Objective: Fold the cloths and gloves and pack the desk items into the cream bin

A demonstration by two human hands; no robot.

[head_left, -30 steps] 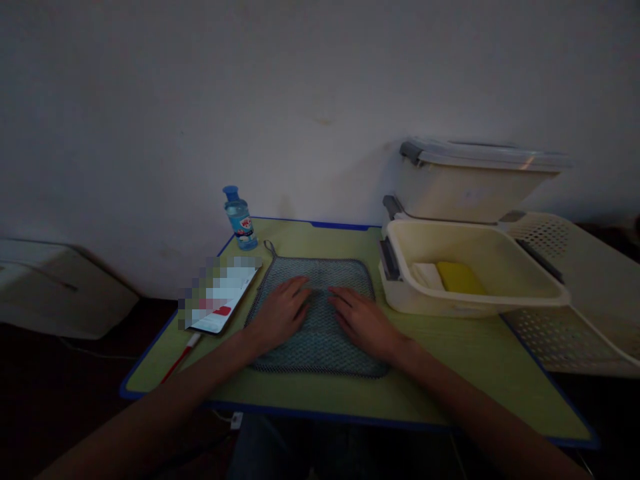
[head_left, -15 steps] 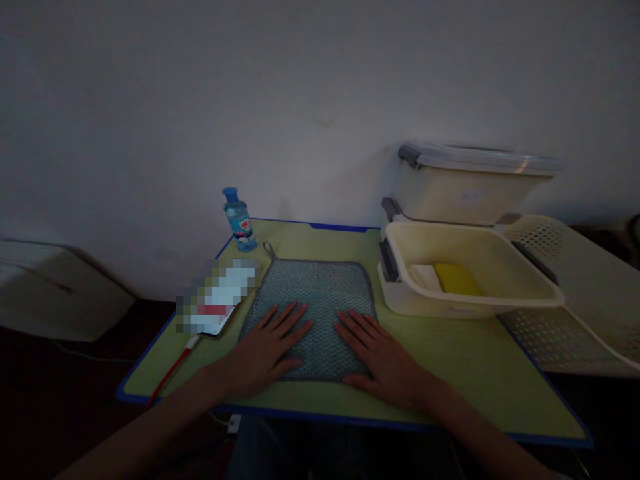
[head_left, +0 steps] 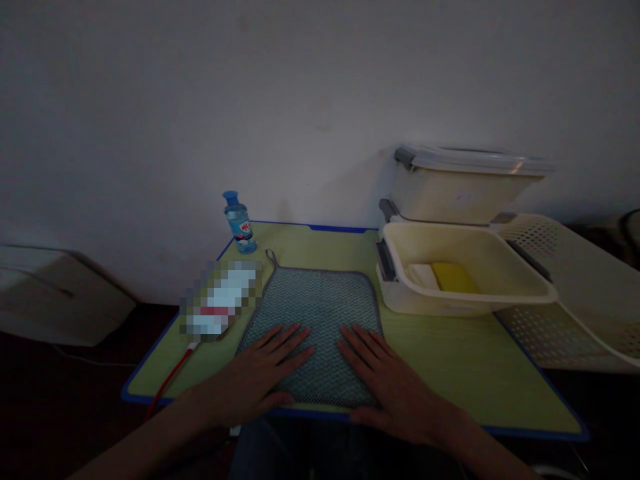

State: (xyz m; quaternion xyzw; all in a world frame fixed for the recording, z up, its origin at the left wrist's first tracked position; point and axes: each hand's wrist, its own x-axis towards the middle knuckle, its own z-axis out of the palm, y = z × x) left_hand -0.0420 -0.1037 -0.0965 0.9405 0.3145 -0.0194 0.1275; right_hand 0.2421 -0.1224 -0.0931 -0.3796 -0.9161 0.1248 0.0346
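A blue-grey textured cleaning cloth (head_left: 320, 307) with a dark stitched border lies flat on the yellow-green table (head_left: 445, 380). A small hanging loop sticks out at its far left corner. My left hand (head_left: 267, 367) rests palm down on the near left part of the cloth, fingers stretched and slightly spread. On the near right part lies my right hand (head_left: 387, 380), also flat with its fingers apart; its thumb is by the table's front edge. Neither hand grips anything.
Left of the cloth lies a blurred-out phone (head_left: 225, 300) on a red cable (head_left: 170, 380). Behind it stands a blue bottle (head_left: 241, 225). At right, an open white bin (head_left: 450, 307) holds a yellow folded cloth (head_left: 454, 278) and a white one. A lidded box (head_left: 460, 190) and perforated basket (head_left: 590, 287) stand beyond.
Both hands have slid toward the table's front edge, and the cloth has shifted the same way with them. They remain flat on it.
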